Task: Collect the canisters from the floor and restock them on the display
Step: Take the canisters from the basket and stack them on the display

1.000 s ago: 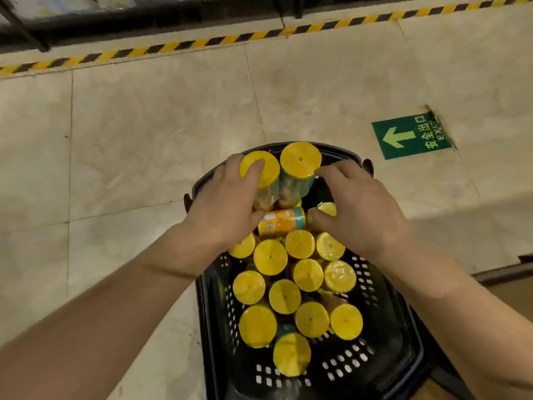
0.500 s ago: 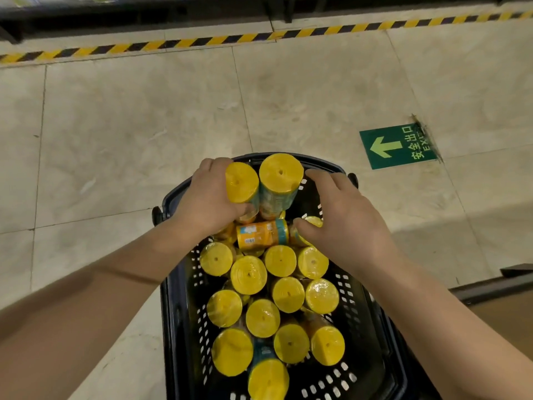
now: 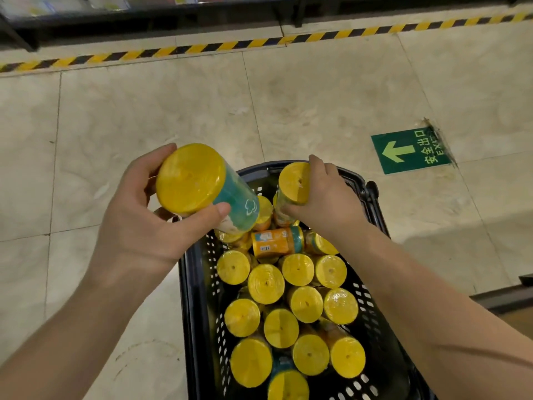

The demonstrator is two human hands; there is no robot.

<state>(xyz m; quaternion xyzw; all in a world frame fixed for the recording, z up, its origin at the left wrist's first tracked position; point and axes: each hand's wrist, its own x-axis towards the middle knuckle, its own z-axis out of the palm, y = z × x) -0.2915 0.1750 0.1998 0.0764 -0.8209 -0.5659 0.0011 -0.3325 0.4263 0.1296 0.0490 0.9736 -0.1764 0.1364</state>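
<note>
Head view, nearest first. Looked down into a black basket (image 3: 189, 298) standing on the floor (image 3: 144, 116), packed with upright canisters (image 3: 266, 284), yellow lids up, each lid under glossy film. Found one orange-labelled canister (image 3: 278, 241) lying sideways across the others, toward the far end.

Held a teal canister (image 3: 202, 183) in the left hand (image 3: 144, 223), thumb pressed on the wall just below the yellow lid, fingers curled round the far side. Kept it tilted, lid toward the camera, above the basket's far left corner. Wrapped the right hand (image 3: 326, 203) round a second canister (image 3: 292, 184) near its lid, over the basket's far end; could not tell whether clear of the pile.

Judged slipping the main risk: slick film, grips high near the lids, one body tilted. With a loosened thumb, would likely fall onto the pile and topple neighbours. Judged the sideways one apt to roll if nudged.

Beyond, saw a green exit sign (image 3: 409, 150), striped hazard tape (image 3: 202, 49), then dark display shelving (image 3: 144, 15), well apart from both hands.
</note>
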